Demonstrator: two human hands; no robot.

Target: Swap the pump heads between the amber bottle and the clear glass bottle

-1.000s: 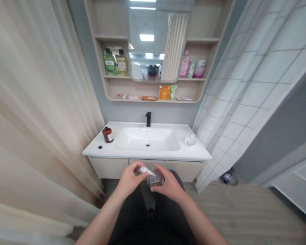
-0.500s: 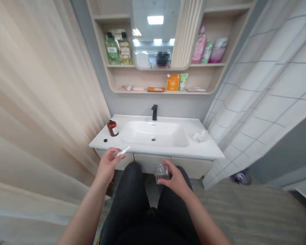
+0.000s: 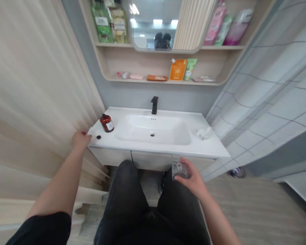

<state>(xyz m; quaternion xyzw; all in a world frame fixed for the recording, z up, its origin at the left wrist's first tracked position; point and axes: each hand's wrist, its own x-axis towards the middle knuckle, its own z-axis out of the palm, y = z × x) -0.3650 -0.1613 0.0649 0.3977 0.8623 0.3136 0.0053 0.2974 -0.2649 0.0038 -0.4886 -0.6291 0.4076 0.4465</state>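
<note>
The right hand (image 3: 192, 178), low and right of centre in the frame, has its fingers closed around a clear square box (image 3: 180, 170), held out above the knee. The box looks light, stiff and smooth, so it may slip; its flat side faces give the surest hold. The left hand (image 3: 81, 140) is at the left end of the white bench (image 3: 214, 146), its fingers curled and partly hidden, so I cannot tell whether it holds anything. Just beside it lie a small black cap (image 3: 99, 137) and an amber bottle (image 3: 106, 123). Crumpled clear wrap (image 3: 204, 133) sits at the bench's right, past the basin (image 3: 142, 127).
</note>
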